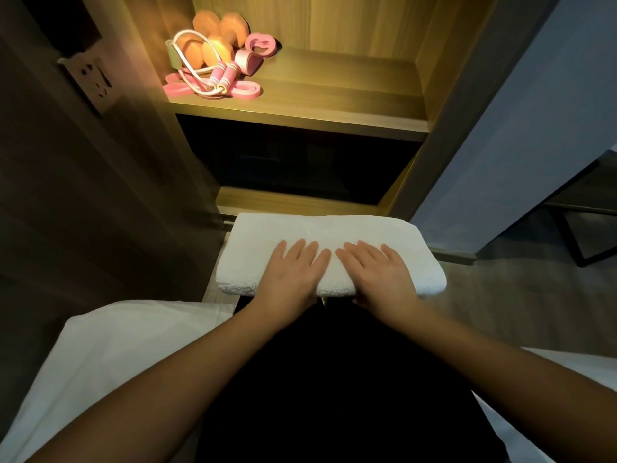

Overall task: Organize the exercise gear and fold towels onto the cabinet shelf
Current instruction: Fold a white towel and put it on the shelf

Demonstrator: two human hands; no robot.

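A folded white towel [320,233] lies across my lap in front of the cabinet. My left hand [293,272] and my right hand [377,272] rest flat on its near half, side by side, fingers straight. On the lit wooden shelf [334,91] above, at its left end, sit orange dumbbells [213,38], a pink skipping rope [223,76], pink resistance bands [245,90] and a pink roll [260,43].
The right part of the shelf is bare wood. A dark compartment [293,162] opens below it. A wall socket [91,81] is on the left panel. White bedding [110,345] lies at lower left, a dark frame [581,228] at far right.
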